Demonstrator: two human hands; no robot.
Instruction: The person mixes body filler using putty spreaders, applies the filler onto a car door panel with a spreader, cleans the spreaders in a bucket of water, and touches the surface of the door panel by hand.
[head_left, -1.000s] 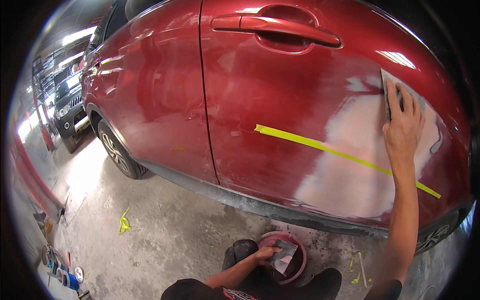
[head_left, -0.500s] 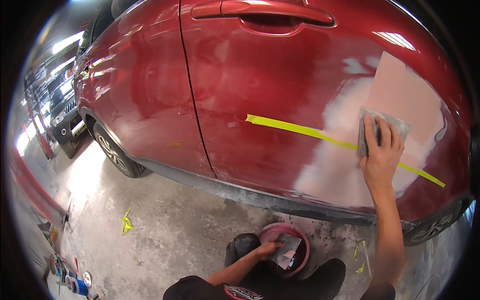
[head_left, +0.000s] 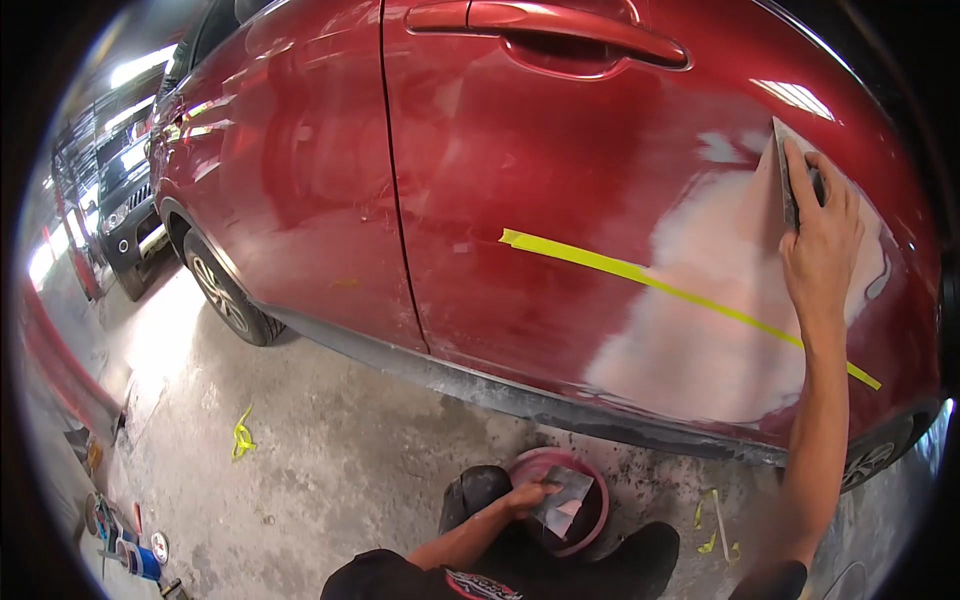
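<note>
My right hand (head_left: 828,230) is closed around a grey putty spreader (head_left: 786,185), tilted on edge against the red car's rear door (head_left: 520,160). It is at the upper right of a large patch of pale pink body filler (head_left: 710,235). A strip of yellow masking tape (head_left: 620,268) crosses the door and the patch. Low in the view, my left hand (head_left: 528,497) grips a flat grey plate (head_left: 572,485) with some pink filler on it. That plate is over a pink basin (head_left: 603,515) on the floor, between my knees.
Scraps of yellow tape (head_left: 242,437) lie on the concrete floor (head_left: 330,440). A blue can (head_left: 140,562) and tools are at the lower left. Another dark vehicle (head_left: 125,215) stands at the far left. The door handle (head_left: 580,30) is above the work.
My right hand has moved up and slightly right with the spreader, which has turned from flat to edge-on, uncovering the tape and filler below. My left hand still holds the plate over the basin.
</note>
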